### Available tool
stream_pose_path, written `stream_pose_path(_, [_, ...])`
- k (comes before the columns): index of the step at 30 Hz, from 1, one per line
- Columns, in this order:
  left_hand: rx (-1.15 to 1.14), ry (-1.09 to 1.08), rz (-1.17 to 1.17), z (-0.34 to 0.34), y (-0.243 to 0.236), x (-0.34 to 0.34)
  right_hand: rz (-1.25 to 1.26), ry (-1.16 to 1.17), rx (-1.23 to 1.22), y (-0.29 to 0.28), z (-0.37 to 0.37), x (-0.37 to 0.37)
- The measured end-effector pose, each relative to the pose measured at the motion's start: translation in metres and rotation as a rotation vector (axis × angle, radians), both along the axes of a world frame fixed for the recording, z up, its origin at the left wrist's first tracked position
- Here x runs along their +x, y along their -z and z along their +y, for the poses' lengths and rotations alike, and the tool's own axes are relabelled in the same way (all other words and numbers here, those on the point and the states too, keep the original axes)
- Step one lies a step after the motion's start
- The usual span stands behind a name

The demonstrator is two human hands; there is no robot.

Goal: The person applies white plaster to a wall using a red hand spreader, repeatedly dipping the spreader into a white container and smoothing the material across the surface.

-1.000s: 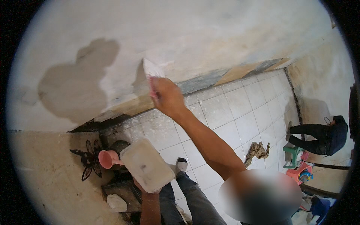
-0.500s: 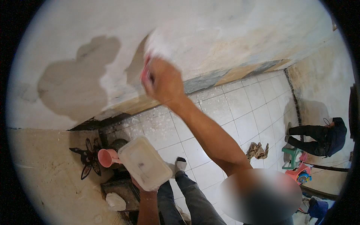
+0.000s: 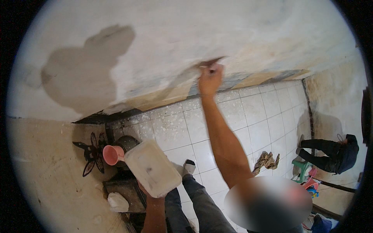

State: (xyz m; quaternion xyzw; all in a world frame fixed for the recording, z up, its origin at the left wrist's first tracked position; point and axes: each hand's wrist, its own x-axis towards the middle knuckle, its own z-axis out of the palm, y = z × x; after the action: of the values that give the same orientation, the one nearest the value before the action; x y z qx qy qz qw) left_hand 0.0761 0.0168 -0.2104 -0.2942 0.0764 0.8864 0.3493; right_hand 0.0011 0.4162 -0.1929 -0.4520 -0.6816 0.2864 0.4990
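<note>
My left hand (image 3: pixel 146 192) grips a rectangular translucent plastic tub (image 3: pixel 153 167) from its lower side, low in the picture; some of the fingers are hidden under it. My right hand (image 3: pixel 210 77), arm stretched up, grips a small scraper (image 3: pixel 211 62) against the off-white wall (image 3: pixel 256 37); the blade's edge is dark, and part of the tool is hidden by my fingers. Blue-grey and tan patches run along the wall's foot below it. A pink dipper (image 3: pixel 110 154) sits just left of the tub, over a dark round object.
A tiled floor (image 3: pixel 248 112) lies below. At left are a black flower-shaped piece (image 3: pixel 93 155) and a dark stand (image 3: pixel 124 186) with a white lump. At right, a person (image 3: pixel 336 153) bends by the side wall near a green stool (image 3: pixel 299 171); a crumpled cloth (image 3: pixel 265 163) lies nearby.
My right hand rose, then swept rightward along the wall with the scraper, whose face showed white and now shows dark. The tub has barely moved.
</note>
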Motion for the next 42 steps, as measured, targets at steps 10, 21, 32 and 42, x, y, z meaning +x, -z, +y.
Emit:
stream_pose_path(10, [-0.091, 0.045, 0.159, 0.002, -0.007, -0.004, 0.138, -0.327, -0.332, -0.014, -0.108, 0.007])
stream_pose_path(21, [-0.135, 0.067, 0.188, -0.009, -0.006, 0.001, 0.117, -0.508, 0.154, -0.034, -0.131, -0.025])
stream_pose_path(32, [-0.145, 0.024, 0.196, -0.030, -0.005, 0.000, 0.901, -0.276, -0.766, 0.005, -0.025, -0.003])
stream_pose_path(42, [-0.169, 0.020, 0.223, -0.027, -0.008, 0.005, 0.183, -0.864, -0.240, -0.030, -0.169, 0.013])
